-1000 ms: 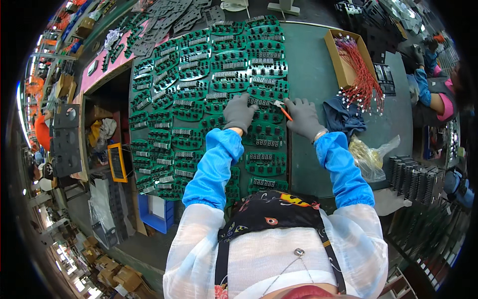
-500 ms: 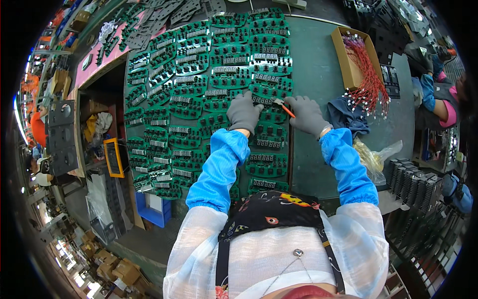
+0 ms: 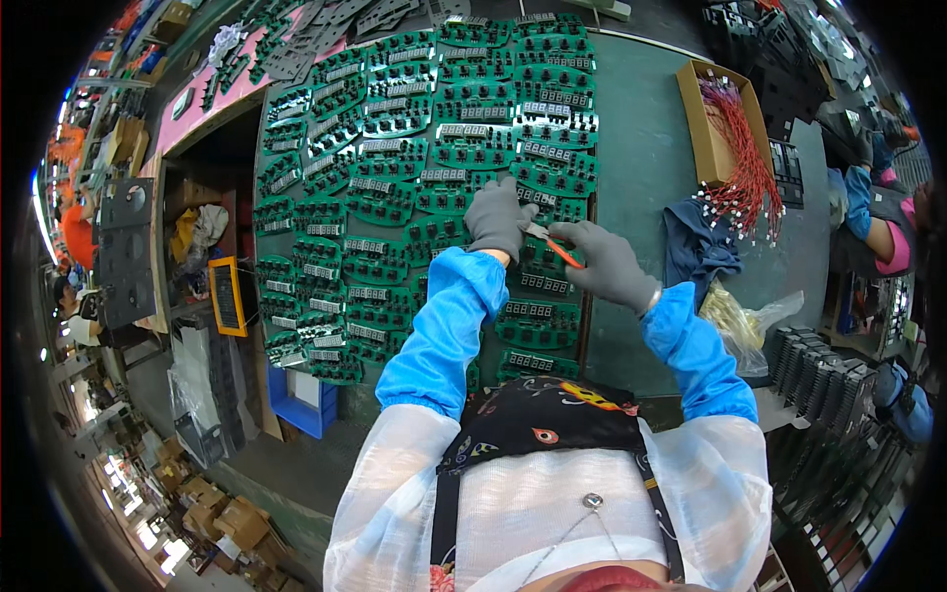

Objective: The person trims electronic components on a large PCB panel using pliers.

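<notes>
Many green circuit boards (image 3: 380,202) with dark buttons and digit displays lie in close rows on the table. In a grey glove, my left hand (image 3: 498,219) bends over a circuit board (image 3: 538,195) in the right-hand column, its fingers and thumb against it. My right hand (image 3: 610,264), gloved the same way, is closed around small cutters with an orange handle (image 3: 565,254). The metal jaws (image 3: 538,231) point left, close to my left thumb, at the near edge of that board. What the jaws touch is too small to make out.
Right of the boards, a cardboard box (image 3: 698,128) spills red wires (image 3: 747,187) with white plugs. Dark blue cloth (image 3: 698,242) and a clear plastic bag (image 3: 745,331) lie nearer. A blue bin (image 3: 301,409) stands at the near left. Another person's arm (image 3: 868,222) shows far right.
The whole view has shifted slightly, moving the boards to the right. My right hand has brought the cutters left and nearer to me, closer to my left thumb. My left hand stays on the board.
</notes>
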`<action>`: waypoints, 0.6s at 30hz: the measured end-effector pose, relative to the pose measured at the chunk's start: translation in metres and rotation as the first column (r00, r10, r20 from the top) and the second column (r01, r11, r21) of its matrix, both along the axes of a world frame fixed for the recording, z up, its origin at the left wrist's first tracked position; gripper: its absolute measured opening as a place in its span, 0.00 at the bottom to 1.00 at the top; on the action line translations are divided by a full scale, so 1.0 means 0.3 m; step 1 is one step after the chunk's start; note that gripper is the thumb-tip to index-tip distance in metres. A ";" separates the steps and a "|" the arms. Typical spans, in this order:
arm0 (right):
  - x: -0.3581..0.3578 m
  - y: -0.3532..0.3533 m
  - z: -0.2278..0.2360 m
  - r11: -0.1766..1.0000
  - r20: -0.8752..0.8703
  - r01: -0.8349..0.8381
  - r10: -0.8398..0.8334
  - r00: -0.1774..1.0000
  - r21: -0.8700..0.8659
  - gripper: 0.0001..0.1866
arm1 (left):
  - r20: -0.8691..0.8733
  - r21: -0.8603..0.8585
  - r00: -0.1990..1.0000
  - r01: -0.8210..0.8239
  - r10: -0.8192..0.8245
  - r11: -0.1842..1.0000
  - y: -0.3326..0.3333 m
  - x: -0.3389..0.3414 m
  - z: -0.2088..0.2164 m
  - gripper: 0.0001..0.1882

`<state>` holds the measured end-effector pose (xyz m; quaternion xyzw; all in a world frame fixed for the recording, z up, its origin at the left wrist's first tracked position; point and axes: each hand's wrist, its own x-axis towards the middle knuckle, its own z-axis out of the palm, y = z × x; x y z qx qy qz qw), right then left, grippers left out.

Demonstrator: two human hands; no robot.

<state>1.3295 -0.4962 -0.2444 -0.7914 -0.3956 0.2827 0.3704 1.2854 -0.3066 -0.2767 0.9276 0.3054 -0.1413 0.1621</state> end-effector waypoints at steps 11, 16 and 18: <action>-0.005 0.008 -0.051 0.917 0.597 0.208 0.040 0.801 -0.342 0.31 | 0.000 0.046 1.000 -0.007 0.007 0.999 -0.005 -0.008 -0.007 0.29; 0.007 0.028 -0.068 0.922 0.616 0.191 0.063 0.786 -0.338 0.31 | 0.001 0.014 1.000 -0.018 0.017 1.000 -0.009 -0.011 0.008 0.29; 0.009 0.035 -0.096 0.923 0.462 0.187 -0.010 0.887 -0.338 0.30 | 0.009 0.025 1.000 -0.018 0.017 1.000 -0.007 -0.008 -0.007 0.29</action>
